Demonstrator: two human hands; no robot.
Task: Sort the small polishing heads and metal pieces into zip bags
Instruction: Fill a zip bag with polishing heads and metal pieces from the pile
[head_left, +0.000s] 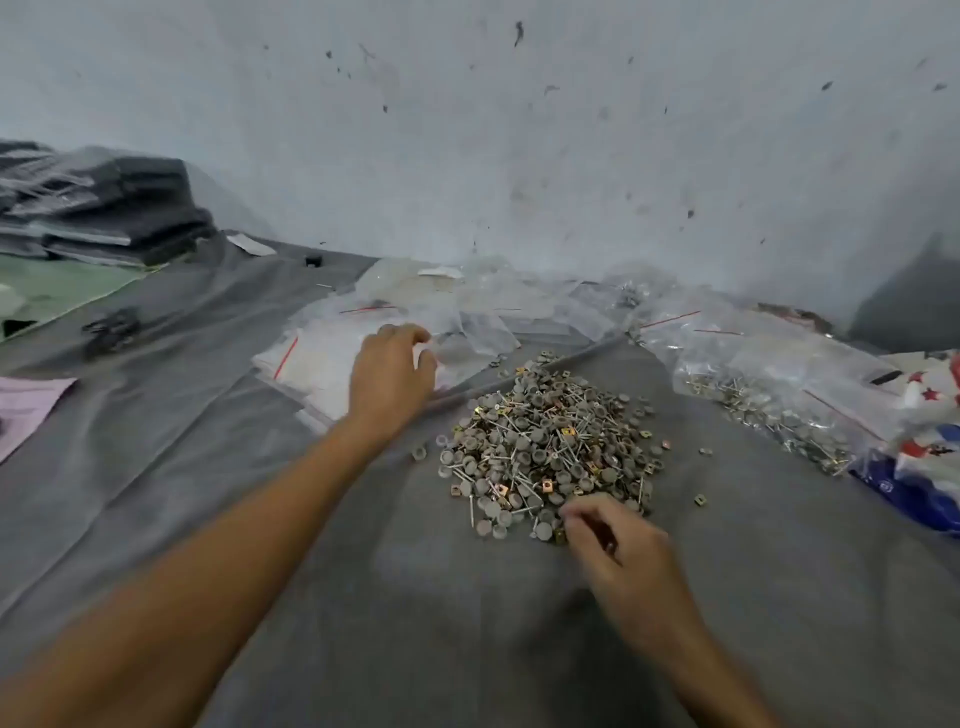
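A loose pile (550, 447) of small grey disc-shaped polishing heads on thin metal stems, mixed with brassy square metal pieces, lies at the centre of a creased grey cloth (363, 597). The stems point every way. The heap is broadest at its near side and narrows toward the wall (519, 130), with a few strays scattered round its edge.

The left hand (389, 379) reaches past the pile's far left corner, its fingers and thumb bent and pinching the top of a flat stack of clear zip bags (311, 358). A red seal line slants across one of those bags. The right hand (618, 545) touches the pile's near edge with fingers bunched together. It is blurred, so whether it holds a piece cannot be told.

To the right of the pile, a filled bag (769, 395) of the same parts lies among crumpled clear plastic, beside blue, red and white packaging (930, 467). Far left sit dark folded sheets (104, 208), a black clip (111, 327) and pink paper (26, 410).
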